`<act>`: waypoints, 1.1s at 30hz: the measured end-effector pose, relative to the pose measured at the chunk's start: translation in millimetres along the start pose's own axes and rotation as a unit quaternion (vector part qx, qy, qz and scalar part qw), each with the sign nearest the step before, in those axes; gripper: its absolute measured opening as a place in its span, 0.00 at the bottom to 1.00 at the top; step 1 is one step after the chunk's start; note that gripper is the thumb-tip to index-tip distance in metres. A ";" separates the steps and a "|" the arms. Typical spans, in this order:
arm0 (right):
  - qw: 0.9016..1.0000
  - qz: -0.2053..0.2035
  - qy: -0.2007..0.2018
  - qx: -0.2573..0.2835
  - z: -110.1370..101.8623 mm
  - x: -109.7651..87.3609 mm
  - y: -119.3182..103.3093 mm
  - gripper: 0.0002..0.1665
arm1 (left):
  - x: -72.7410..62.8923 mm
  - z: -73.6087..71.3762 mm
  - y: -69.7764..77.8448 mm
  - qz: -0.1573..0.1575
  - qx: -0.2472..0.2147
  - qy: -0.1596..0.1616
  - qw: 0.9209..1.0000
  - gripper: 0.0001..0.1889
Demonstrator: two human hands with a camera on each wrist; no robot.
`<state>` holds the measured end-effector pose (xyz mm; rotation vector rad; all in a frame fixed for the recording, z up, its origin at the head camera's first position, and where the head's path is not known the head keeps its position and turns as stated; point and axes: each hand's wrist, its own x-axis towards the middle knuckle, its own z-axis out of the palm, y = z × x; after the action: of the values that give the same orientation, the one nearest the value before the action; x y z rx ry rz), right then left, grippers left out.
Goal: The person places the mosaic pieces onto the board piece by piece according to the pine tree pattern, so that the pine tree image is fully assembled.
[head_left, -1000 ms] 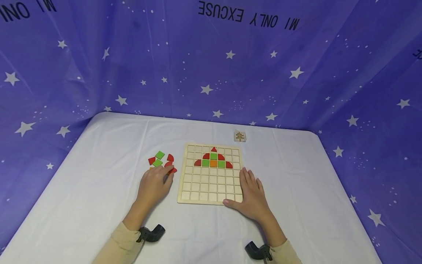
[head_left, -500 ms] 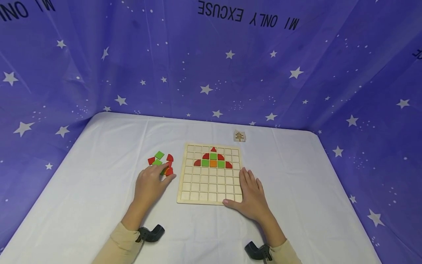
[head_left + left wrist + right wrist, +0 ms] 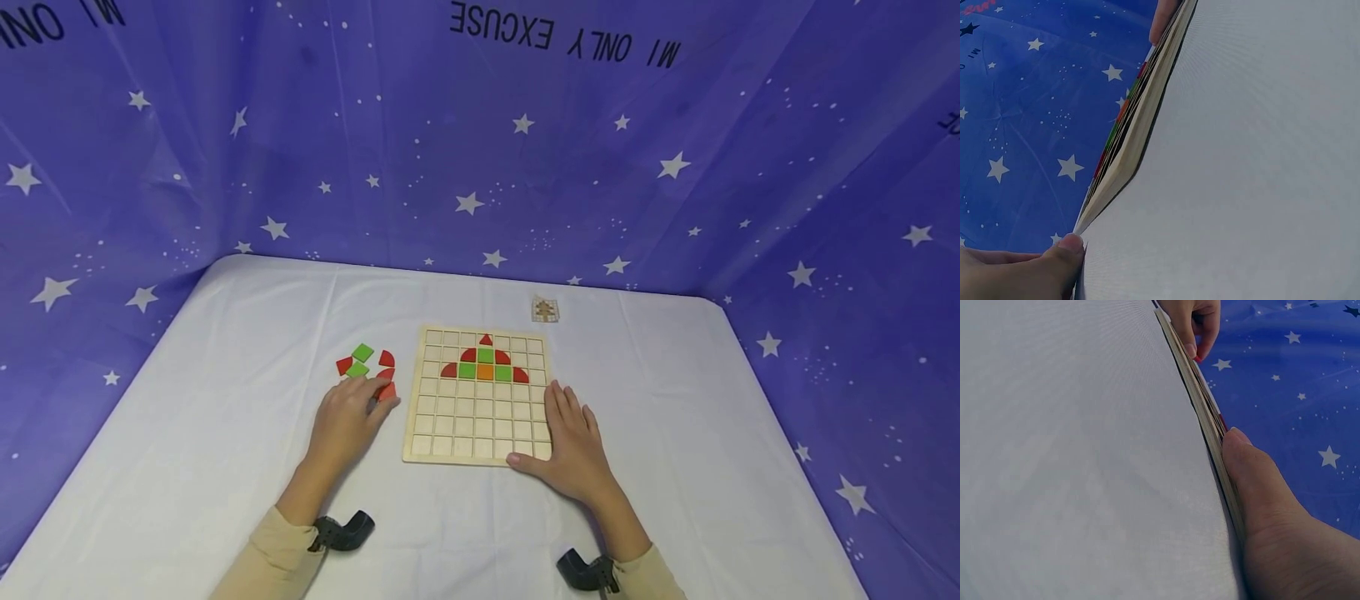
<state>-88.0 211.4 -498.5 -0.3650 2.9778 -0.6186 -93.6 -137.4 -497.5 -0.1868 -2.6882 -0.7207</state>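
Left of the wooden grid board [image 3: 465, 423], my left hand [image 3: 347, 421] pinches a red tile [image 3: 387, 392] between thumb and index finger, close over the tablecloth. In the right wrist view a bit of red shows at that hand's fingertips. Green, red and orange tiles lie on the board's upper squares in a stepped triangle, with a red triangle tile [image 3: 486, 340] on top. My right hand [image 3: 576, 446] rests against the board's lower right corner, its fingers straight along the right edge and its thumb on the near edge.
Beside the left hand lie loose tiles: two green squares [image 3: 363, 352], a red piece [image 3: 344, 366] and red quarter-circles [image 3: 386, 358]. A small card with a tree pattern [image 3: 545, 309] lies behind the board. A purple star-printed curtain [image 3: 420, 150] hangs behind the white table [image 3: 675, 400].
The left hand has shifted slightly left among the loose tiles, its thumb and index finger parting and then closing on a red tile. The right hand and the board have stayed still.
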 end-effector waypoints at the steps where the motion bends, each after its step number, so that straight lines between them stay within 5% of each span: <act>1: 1.000 0.000 0.000 0.000 -0.1 0.0 0.0 0.79 | 0.1 0.3 0.7 0.000 -0.005 0.002 1.000 0.19; 11: 1.000 -0.002 0.001 -0.004 -2.2 0.8 -0.2 0.79 | 5.3 3.3 26.2 -0.022 -0.067 -0.018 0.997 0.17; 24: 1.000 -0.005 0.000 -0.006 -1.7 1.5 0.6 0.79 | 26.2 25.1 71.1 0.004 -0.070 -0.070 0.995 0.16; 33: 1.000 -0.002 -0.003 -0.008 0.8 0.3 2.8 0.79 | 32.4 42.1 82.5 0.011 -0.065 -0.078 0.995 0.16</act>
<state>-88.8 213.5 -500.3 -0.3725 2.9797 -0.5924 -118.6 -43.8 -481.8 -0.3176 -2.7823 -0.9103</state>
